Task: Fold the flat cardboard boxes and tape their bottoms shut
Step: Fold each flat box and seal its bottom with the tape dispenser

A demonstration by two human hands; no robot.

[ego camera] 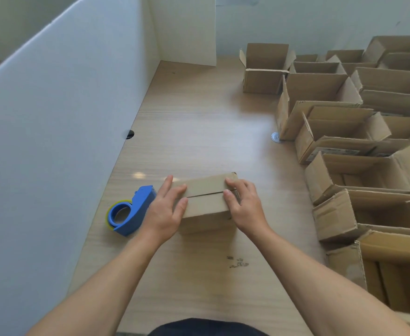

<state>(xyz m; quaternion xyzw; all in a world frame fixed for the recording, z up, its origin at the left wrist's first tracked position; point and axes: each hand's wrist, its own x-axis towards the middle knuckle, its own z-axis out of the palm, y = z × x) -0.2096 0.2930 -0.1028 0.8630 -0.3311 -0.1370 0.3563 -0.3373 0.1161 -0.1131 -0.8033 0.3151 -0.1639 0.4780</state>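
Left hand (167,209) and right hand (244,204) press, fingers straight, on the flaps of the box (205,198). I'd hold the seam tight with one while fetching the tape dispenser (131,214).

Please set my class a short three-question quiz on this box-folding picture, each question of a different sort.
1. Fill the gap: the left hand and the right hand rest on the small box, whose upper flaps are folded ____.
2. True or false: the blue tape dispenser is held in the right hand.
3. Where do the open boxes stand?
A) on the right side of the table
B) on the left, against the white wall
C) stacked on the small box

Key: 1 shut; 2 false, it lies on the table beside the left hand; 3 A.
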